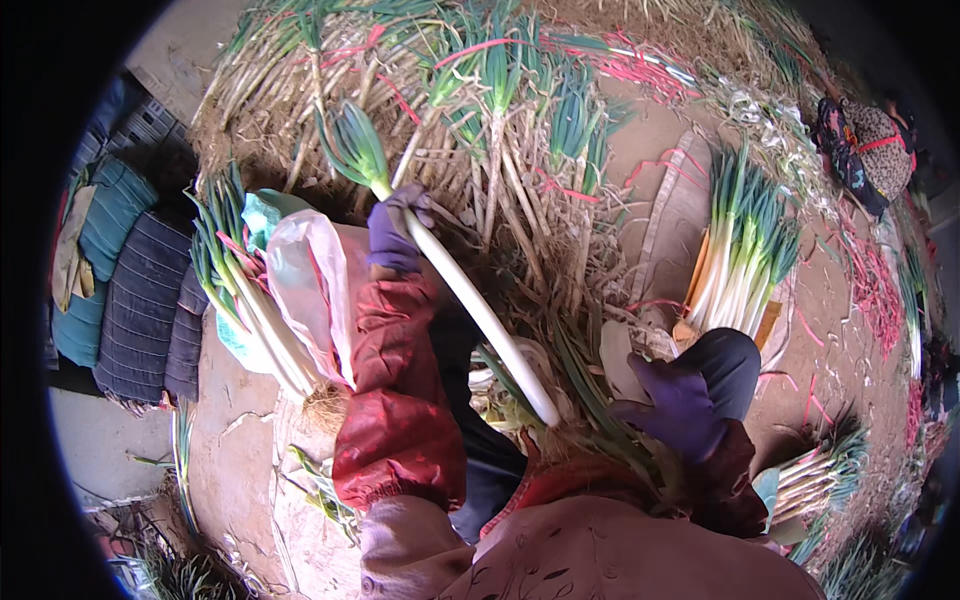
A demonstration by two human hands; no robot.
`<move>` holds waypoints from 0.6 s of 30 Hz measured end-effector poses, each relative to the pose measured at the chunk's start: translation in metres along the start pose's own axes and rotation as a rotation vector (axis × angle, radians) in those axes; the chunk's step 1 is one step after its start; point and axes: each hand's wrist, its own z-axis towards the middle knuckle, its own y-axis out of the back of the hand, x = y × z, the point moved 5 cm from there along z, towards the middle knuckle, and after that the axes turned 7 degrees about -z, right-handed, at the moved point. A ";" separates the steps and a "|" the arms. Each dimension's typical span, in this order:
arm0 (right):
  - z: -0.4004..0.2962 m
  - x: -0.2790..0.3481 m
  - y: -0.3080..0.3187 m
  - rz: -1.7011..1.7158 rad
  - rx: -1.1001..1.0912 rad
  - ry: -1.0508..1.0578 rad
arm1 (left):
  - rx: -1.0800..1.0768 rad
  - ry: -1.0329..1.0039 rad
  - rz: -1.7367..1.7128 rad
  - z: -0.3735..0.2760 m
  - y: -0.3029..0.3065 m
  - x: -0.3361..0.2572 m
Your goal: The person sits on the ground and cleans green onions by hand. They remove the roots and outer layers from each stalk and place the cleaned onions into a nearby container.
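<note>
In a purple glove, my left hand (399,229) grips a large scallion (480,307) just below its green leaves. Its white shaft slants down to the right, the root end over my lap. My right hand (671,405), also gloved in purple, lies beside my right knee with its fingers spread; no thing shows plainly in it. Loose peeled leaves (592,382) lie between my knees. A bundle of peeled scallions (739,247) rests beyond my right knee. More scallions with roots (270,330) lean at the left near a pink plastic bag (311,277).
A large heap of unpeeled scallions (495,150) spreads in front of me. Red plastic ties (870,285) lie on the floor at the right. Rolled padded covers (142,300) stand at the left. Another person (870,150) is at the upper right. A small bundle (817,480) lies at the lower right.
</note>
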 end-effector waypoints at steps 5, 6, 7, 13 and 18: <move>0.073 0.040 -0.056 0.935 0.120 -0.168 | -0.007 -0.014 -0.029 -0.038 -0.046 0.011; 0.072 0.060 -0.066 1.397 0.222 -0.148 | -0.020 -0.022 -0.056 -0.047 -0.053 0.014; 0.064 0.071 -0.062 1.382 0.369 -0.189 | -0.037 -0.033 -0.089 -0.057 -0.057 0.010; -0.016 0.050 -0.057 1.375 0.475 -0.505 | 0.054 -0.057 -0.039 -0.079 -0.090 -0.004; -0.049 0.001 -0.043 1.234 0.116 -0.384 | 0.150 -0.237 0.248 -0.106 -0.171 0.037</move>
